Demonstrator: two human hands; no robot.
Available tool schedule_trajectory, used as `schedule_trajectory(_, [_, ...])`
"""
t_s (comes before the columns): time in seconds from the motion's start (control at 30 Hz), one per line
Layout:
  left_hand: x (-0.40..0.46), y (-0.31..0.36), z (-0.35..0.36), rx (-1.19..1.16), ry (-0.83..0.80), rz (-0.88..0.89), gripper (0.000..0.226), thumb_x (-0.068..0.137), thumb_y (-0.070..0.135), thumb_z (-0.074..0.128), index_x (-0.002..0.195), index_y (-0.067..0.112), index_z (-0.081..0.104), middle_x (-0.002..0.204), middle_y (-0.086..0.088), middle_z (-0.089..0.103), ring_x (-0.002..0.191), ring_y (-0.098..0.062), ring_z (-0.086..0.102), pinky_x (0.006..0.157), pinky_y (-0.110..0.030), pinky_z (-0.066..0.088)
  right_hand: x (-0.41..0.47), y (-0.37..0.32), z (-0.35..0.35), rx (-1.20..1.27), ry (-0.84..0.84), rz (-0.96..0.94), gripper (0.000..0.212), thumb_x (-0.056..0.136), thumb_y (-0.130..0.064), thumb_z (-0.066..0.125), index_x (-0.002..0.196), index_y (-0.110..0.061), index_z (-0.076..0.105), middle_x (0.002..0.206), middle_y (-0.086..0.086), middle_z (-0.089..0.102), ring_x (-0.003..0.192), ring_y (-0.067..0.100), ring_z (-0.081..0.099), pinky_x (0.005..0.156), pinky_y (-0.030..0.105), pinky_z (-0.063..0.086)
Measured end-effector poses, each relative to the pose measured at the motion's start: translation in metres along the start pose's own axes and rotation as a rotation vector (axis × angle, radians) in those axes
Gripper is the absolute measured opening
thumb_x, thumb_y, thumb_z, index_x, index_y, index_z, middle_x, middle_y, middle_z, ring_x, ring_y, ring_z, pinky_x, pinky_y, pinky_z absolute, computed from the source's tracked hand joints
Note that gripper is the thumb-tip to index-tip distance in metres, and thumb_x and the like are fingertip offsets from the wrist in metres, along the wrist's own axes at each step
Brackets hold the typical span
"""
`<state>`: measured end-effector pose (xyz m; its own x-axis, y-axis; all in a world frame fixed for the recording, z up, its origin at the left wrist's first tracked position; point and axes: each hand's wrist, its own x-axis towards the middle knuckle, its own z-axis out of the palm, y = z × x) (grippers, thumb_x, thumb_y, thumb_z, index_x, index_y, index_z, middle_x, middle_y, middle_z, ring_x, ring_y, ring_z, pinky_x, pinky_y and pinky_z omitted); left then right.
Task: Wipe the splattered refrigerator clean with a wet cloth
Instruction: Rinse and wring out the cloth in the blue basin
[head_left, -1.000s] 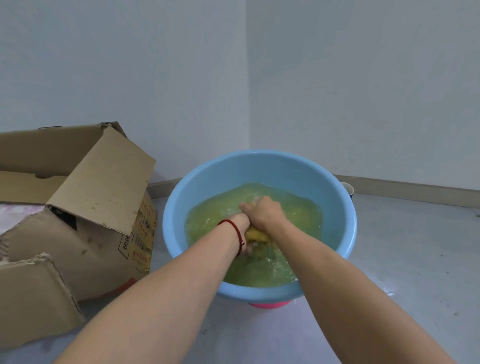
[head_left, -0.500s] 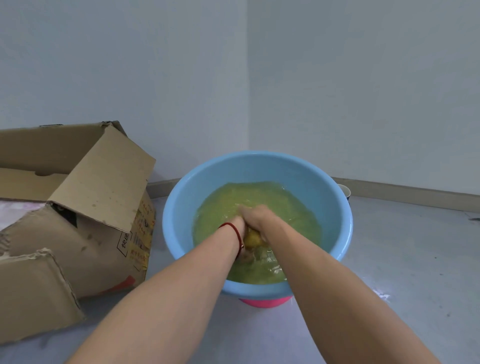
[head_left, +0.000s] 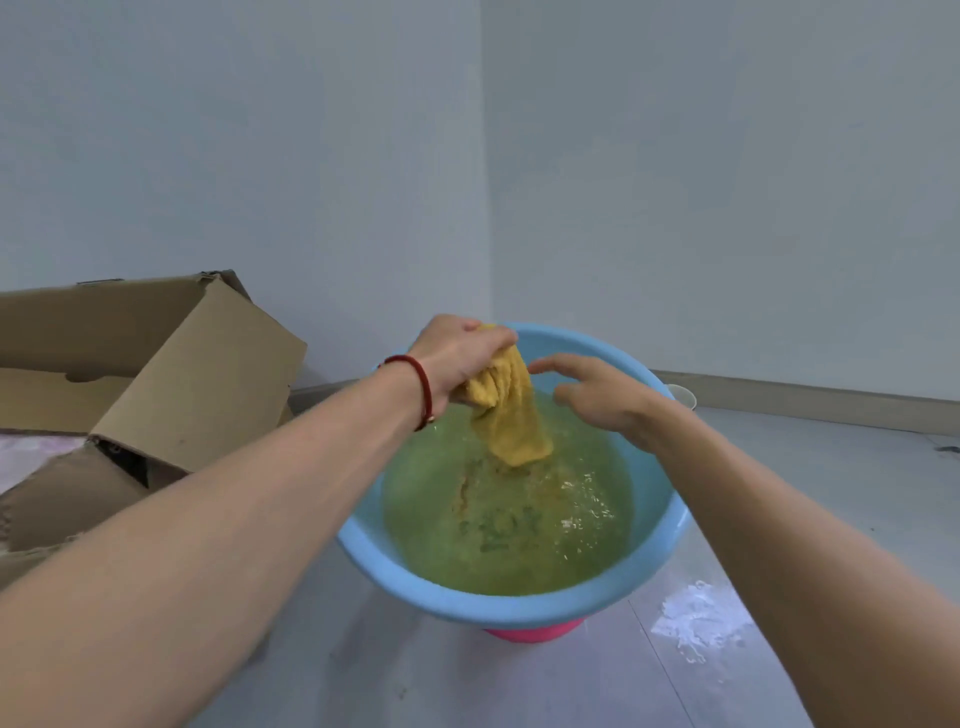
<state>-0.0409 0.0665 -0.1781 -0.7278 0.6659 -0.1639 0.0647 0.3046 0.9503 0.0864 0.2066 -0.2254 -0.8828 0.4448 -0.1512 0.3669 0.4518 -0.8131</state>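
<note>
A blue basin (head_left: 660, 545) of greenish water sits on the floor beside a cardboard box (head_left: 197, 379). Above it the left hand (head_left: 457, 358) grips the dripping yellow cloth (head_left: 511, 415); the right hand (head_left: 597, 397) hovers slack, its grip empty. Rinsing step; wringing likely comes next, needing both hands.

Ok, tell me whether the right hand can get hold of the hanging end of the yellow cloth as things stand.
Probably yes. The right hand is open beside the yellow cloth, which hangs from the left hand above the water in the blue basin. Nothing lies between them.
</note>
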Motion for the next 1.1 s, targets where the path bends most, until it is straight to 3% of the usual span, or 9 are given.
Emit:
schedule_trajectory(0.1, [0.001, 0.023, -0.005, -0.065, -0.1, -0.028, 0.01, 0.093, 0.02, 0.071, 0.094, 0.011, 0.067, 0.073, -0.01, 0.062, 0.054, -0.021, 0.06, 0.056, -0.03, 0.052, -0.015, -0.001, 0.003, 0.28, -0.228, -0.053, 0.088, 0.09, -0.01, 0.072, 0.152, -0.058, 0.031, 0.163, -0.021, 0.033, 0.144, 0.012, 0.038, 0.11, 0.05, 0.047])
schedule_trajectory(0.17, [0.0, 0.031, -0.007, -0.152, -0.183, -0.07, 0.014, 0.097, 0.022, 0.068, 0.088, 0.012, 0.065, 0.072, -0.01, 0.062, 0.053, -0.021, 0.06, 0.052, -0.028, 0.051, -0.015, -0.008, 0.019, 0.305, -0.25, -0.118, 0.093, 0.082, -0.027, 0.087, 0.151, -0.052, 0.03, 0.157, -0.016, 0.047, 0.138, 0.016, 0.052, 0.102, 0.054, 0.053])
schedule_trajectory(0.33, [-0.008, 0.008, -0.023, -0.323, -0.161, -0.142, 0.012, 0.094, 0.012, 0.052, 0.088, 0.008, 0.062, 0.063, -0.007, 0.064, 0.053, -0.018, 0.063, 0.057, -0.033, 0.059, -0.008, -0.021, 0.033, 0.459, 0.013, -0.05, 0.032, 0.092, -0.009, 0.075, 0.121, -0.002, 0.063, 0.095, 0.018, 0.077, 0.083, 0.032, 0.077, 0.081, 0.05, 0.065])
schedule_trajectory(0.47, [-0.023, -0.041, -0.029, -0.128, -0.29, -0.182, 0.015, 0.077, 0.004, 0.052, 0.08, 0.001, 0.066, 0.074, -0.011, 0.063, 0.066, -0.022, 0.06, 0.068, -0.042, 0.061, -0.006, -0.014, 0.018, 0.498, 0.067, 0.038, 0.027, 0.089, 0.007, 0.068, 0.112, -0.006, 0.066, 0.094, 0.016, 0.075, 0.072, 0.02, 0.072, 0.065, 0.038, 0.062])
schedule_trajectory(0.53, [-0.026, -0.055, -0.019, 0.106, -0.45, -0.138, 0.033, 0.07, 0.009, 0.063, 0.101, -0.003, 0.068, 0.092, -0.014, 0.064, 0.083, -0.022, 0.06, 0.075, -0.04, 0.062, -0.005, -0.018, 0.019, 0.548, 0.025, 0.073, 0.032, 0.091, 0.01, 0.061, 0.117, -0.008, 0.063, 0.088, 0.014, 0.071, 0.066, 0.02, 0.069, 0.062, 0.035, 0.059])
schedule_trajectory(0.73, [-0.015, -0.071, 0.02, -0.136, -0.378, -0.043, 0.048, 0.075, 0.009, 0.089, 0.116, 0.018, 0.067, 0.101, -0.009, 0.069, 0.092, -0.024, 0.065, 0.085, -0.059, 0.059, -0.013, -0.029, 0.017, 1.01, -0.253, 0.119, 0.02, 0.087, -0.009, 0.046, 0.093, -0.001, 0.063, 0.085, 0.014, 0.062, 0.073, 0.027, 0.059, 0.075, 0.038, 0.05])
schedule_trajectory(0.87, [-0.016, -0.061, 0.025, -0.238, -0.279, -0.003, 0.022, 0.082, -0.01, 0.076, 0.09, 0.011, 0.071, 0.075, -0.009, 0.066, 0.065, -0.024, 0.06, 0.072, -0.045, 0.061, -0.003, -0.026, 0.012, 0.787, -0.003, 0.156, 0.02, 0.093, -0.031, 0.05, 0.093, -0.017, 0.064, 0.093, 0.001, 0.066, 0.089, 0.021, 0.057, 0.097, 0.047, 0.039])
schedule_trajectory(0.97, [-0.009, -0.05, 0.015, 0.056, -0.186, 0.231, 0.026, 0.08, -0.011, 0.069, 0.089, 0.012, 0.069, 0.074, -0.008, 0.066, 0.06, -0.023, 0.065, 0.06, -0.041, 0.062, 0.004, -0.022, 0.014, 0.907, 0.098, 0.247, 0.04, 0.1, -0.047, 0.052, 0.112, -0.012, 0.067, 0.111, 0.004, 0.067, 0.102, 0.024, 0.064, 0.093, 0.051, 0.052])
schedule_trajectory(1.1, [0.004, -0.041, -0.002, 0.756, -0.099, 1.029, 0.012, 0.074, 0.01, 0.062, 0.085, 0.017, 0.061, 0.073, 0.004, 0.06, 0.064, -0.019, 0.059, 0.056, -0.039, 0.053, -0.003, -0.011, 0.03, 1.247, -0.349, 0.353, 0.083, 0.087, -0.07, 0.067, 0.14, -0.006, 0.061, 0.138, 0.028, 0.062, 0.125, 0.055, 0.059, 0.093, 0.075, 0.05])
